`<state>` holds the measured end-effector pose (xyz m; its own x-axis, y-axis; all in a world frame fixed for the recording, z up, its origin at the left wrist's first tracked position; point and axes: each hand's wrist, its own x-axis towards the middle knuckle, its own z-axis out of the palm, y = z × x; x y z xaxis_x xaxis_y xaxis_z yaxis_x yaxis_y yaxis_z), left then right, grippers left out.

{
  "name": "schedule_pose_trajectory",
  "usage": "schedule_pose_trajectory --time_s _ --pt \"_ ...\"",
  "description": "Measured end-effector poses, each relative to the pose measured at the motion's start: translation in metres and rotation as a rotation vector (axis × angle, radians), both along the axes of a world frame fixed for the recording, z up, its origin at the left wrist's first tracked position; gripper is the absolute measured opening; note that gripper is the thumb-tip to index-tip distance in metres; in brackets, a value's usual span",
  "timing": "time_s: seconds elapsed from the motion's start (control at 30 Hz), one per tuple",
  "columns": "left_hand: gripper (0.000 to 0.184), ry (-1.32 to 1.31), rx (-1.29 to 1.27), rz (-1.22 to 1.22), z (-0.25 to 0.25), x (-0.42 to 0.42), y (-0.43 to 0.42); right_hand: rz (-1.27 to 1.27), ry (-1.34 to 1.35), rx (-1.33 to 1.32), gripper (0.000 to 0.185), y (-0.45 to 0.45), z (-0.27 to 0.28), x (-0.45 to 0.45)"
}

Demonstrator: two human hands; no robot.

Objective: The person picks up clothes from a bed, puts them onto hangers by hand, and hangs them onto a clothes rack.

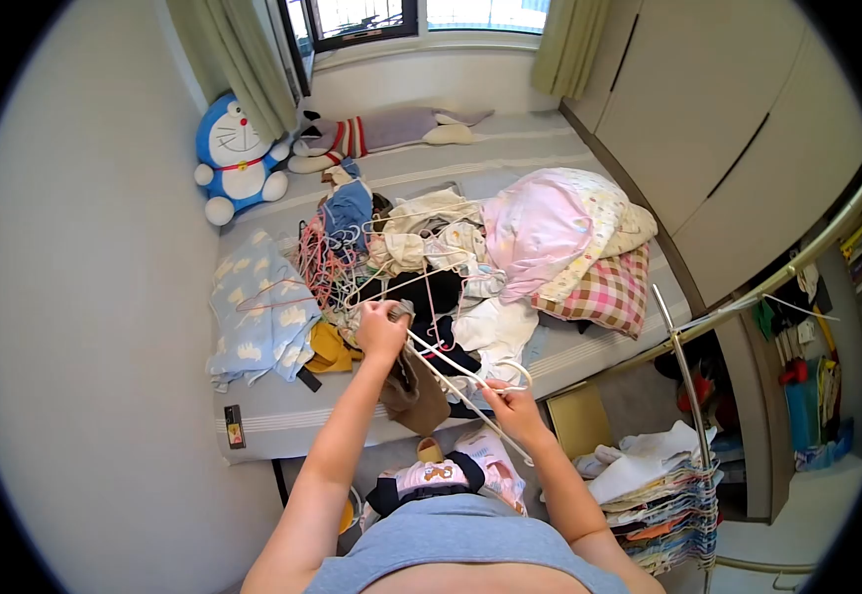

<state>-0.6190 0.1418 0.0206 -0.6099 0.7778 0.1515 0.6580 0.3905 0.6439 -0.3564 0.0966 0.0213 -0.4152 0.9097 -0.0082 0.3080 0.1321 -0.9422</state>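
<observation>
My right hand is closed on a white hanger near its hook, at the bed's front edge. The hanger slants up and left toward my left hand, which grips a grey-brown garment that hangs down between my arms. One end of the hanger reaches the garment beside my left fingers; whether it is inside the cloth is hard to tell. Just beyond my hands lie black clothes, a white garment and loose hangers. A mustard cloth lies left of my left hand.
Pink hangers lie heaped on the bed, beside a blue cloud-print cloth. Farther back are a blue plush toy, a long plush, pink bedding and a checked pillow. Hung clothes and a metal rail stand right.
</observation>
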Motion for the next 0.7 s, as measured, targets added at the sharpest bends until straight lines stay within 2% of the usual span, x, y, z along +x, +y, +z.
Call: schedule_pose_trajectory --time_s 0.1,0.2,0.3,0.37,0.43,0.6,0.7 --pt "0.026 0.147 0.087 -0.222 0.011 0.047 -0.01 -0.074 0.096 0.012 0.022 -0.003 -0.001 -0.006" --pt "0.029 0.214 0.165 -0.3 0.032 0.083 -0.021 -0.121 0.19 0.054 0.02 -0.001 -0.001 0.002" --pt "0.029 0.229 0.173 -0.249 0.048 0.085 -0.009 -0.137 0.125 0.02 0.02 -0.01 0.016 0.027" --pt "0.026 0.231 0.219 -0.171 0.058 0.08 0.003 -0.132 0.181 -0.037 0.02 -0.019 0.029 0.052" --pt "0.025 0.193 0.254 -0.203 0.054 0.085 0.01 -0.144 0.266 -0.153 0.019 -0.026 0.035 0.076" --pt "0.022 0.241 0.291 -0.419 0.049 0.181 -0.014 -0.249 0.319 -0.133 0.02 -0.046 0.022 0.121" --pt "0.021 0.18 0.327 -0.587 0.051 0.261 -0.052 -0.349 0.271 -0.038 0.02 -0.05 0.01 0.142"
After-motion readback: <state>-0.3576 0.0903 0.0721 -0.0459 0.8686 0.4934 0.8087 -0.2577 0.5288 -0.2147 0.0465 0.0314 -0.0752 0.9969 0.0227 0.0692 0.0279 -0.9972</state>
